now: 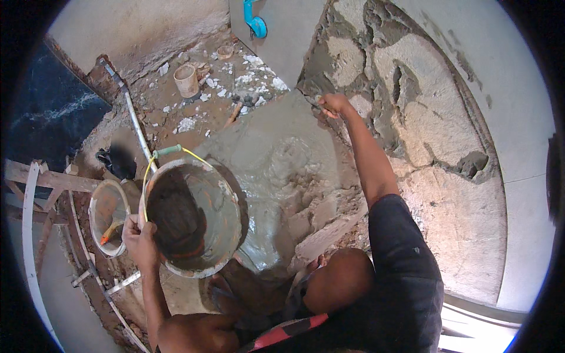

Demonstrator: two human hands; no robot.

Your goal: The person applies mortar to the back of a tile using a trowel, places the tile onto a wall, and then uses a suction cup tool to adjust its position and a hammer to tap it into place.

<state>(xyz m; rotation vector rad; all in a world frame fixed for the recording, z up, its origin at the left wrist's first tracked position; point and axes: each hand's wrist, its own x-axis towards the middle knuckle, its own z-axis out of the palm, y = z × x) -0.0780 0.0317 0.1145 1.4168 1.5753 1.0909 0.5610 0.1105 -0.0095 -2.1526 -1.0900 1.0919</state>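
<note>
Left hand: here it is at the large bucket, the left hand pinching the rim on the near left side, thumb over the edge and fingers curled outside.
Large bucket: tilted, its mouth facing up at us, the large bucket sits right of that grip, grey inside with a dark patch in shadow.
Bucket handle: a yellow cord with a green sleeve arches over the far rim, one end running down to the thumb.
Right hand: out at full stretch, the right hand is closed around the handle of a small trowel.
Trowel: its dark, smeared blade points left from the fist, right at the corner where mortar meets wall; whether it touches, I cannot tell.
Wet mortar: a broad grey spread of wet mortar lies between the two hands, glossy beyond the bucket.
Wall: to the right, the patchy wall carries rough, cracked grey daubs.
Small bucket: just left of the large one, a small bucket holds an orange-handled tool.
Writing: one pale mark on the dark sleeve, too small to make out.
</note>
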